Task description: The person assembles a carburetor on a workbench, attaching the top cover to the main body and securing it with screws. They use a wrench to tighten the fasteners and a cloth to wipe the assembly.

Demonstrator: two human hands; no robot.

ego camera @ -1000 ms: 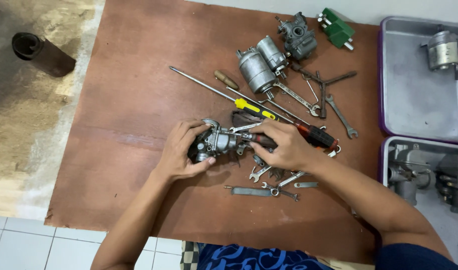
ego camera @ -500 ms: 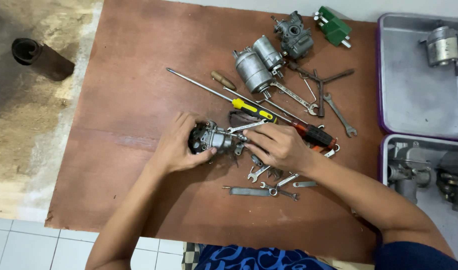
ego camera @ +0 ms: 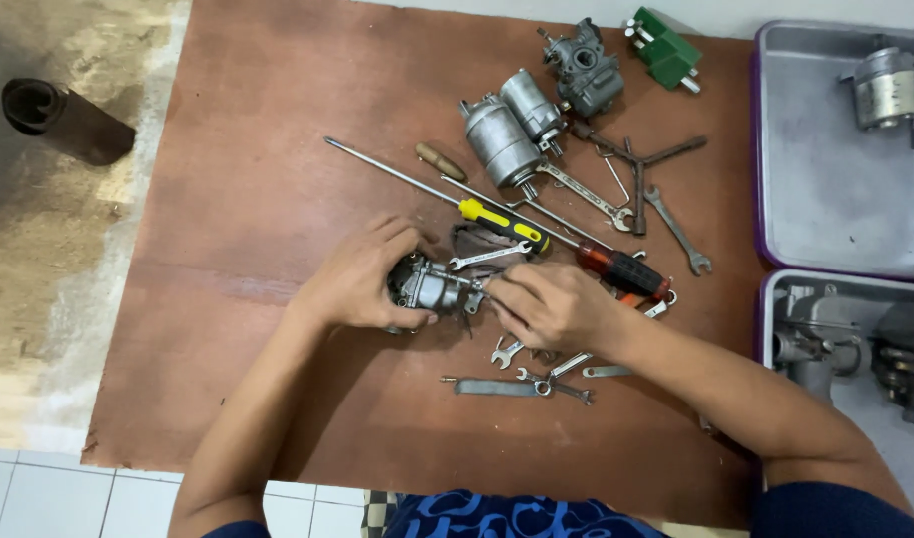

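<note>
while hands (ego camera: 457,294) grip knobbly metal carburetor (ego camera: 432,287)

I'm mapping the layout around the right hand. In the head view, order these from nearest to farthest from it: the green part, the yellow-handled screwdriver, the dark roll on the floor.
From the right hand:
1. Yellow-handled screwdriver, just above it.
2. Green part, at the board's top edge, up and right.
3. Dark roll, far left, off the board.
</note>
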